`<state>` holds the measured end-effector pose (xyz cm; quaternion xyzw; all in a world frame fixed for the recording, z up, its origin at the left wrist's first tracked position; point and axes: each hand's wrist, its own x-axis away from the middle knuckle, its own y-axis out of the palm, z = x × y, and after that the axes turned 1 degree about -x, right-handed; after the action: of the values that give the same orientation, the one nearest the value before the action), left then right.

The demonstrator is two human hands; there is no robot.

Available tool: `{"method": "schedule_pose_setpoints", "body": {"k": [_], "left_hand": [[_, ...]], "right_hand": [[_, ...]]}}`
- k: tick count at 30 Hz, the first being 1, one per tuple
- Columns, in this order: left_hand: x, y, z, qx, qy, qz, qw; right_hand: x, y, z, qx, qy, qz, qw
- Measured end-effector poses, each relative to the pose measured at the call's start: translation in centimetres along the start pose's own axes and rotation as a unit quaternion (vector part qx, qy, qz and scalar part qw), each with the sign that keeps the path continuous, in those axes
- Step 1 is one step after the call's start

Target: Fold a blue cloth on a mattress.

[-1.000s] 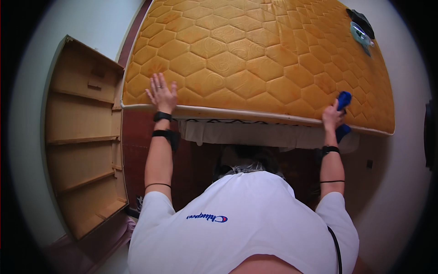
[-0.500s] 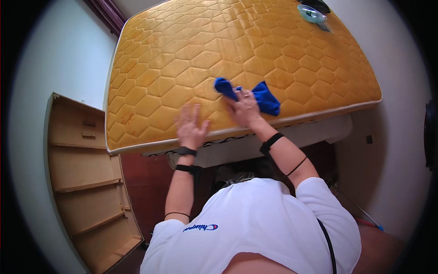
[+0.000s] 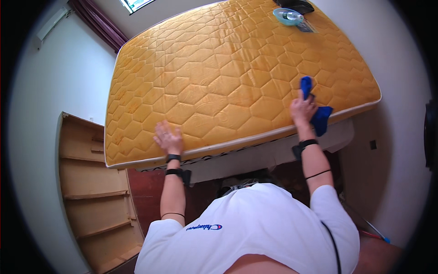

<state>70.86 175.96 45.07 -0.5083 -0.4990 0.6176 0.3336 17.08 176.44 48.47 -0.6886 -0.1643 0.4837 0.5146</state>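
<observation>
Two hands I have on the mattress [image 3: 205, 100]: left hand [image 3: 169, 139] spread flat, right hand [image 3: 303, 109] gripping the blue cloth [image 3: 322, 121], which shows ahead and right of it. Probably I wipe; next stroke needs even pressure.

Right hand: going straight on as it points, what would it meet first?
The right hand, holding the blue cloth, would probably meet the pale blue bowl across the mattress; fisheye bending leaves that line uncertain.

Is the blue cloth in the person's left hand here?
No, the right hand holds the blue cloth, while the left hand is empty, spread over the yellow mattress.
</observation>
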Motion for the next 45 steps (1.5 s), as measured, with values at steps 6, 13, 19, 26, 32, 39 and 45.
{"method": "schedule_pose_setpoints", "body": {"k": [6, 13, 19, 26, 32, 39, 45], "left_hand": [[9.1, -7.3, 23.4, 0.106, 0.313, -0.043, 0.943], [7.5, -7.3, 20.2, 0.175, 0.274, -0.061, 0.944], [3.0, -3.6, 4.6, 0.107, 0.085, -0.043, 0.99], [4.9, 0.0, 0.6, 0.026, -0.07, 0.066, 0.995], [6.1, -4.4, 13.5, 0.113, 0.138, 0.006, 0.984], [6.4, -6.3, 13.9, 0.491, 0.195, -0.048, 0.847], [5.4, -4.2, 12.0, 0.716, 0.109, -0.192, 0.662]], "right_hand": [[7.8, -4.0, -9.4, -0.244, -0.272, -0.037, 0.93], [-0.9, -2.1, 1.4, -0.246, -0.213, -0.061, 0.944], [-8.0, 2.3, 15.3, -0.123, -0.062, -0.014, 0.99], [-4.7, 1.4, 9.0, -0.084, 0.032, -0.078, 0.993], [4.5, -2.6, -6.4, -0.195, -0.241, -0.051, 0.949], [10.2, -8.9, -14.9, -0.423, -0.433, -0.195, 0.772], [9.7, -10.0, -14.0, -0.496, -0.359, -0.302, 0.731]]}}
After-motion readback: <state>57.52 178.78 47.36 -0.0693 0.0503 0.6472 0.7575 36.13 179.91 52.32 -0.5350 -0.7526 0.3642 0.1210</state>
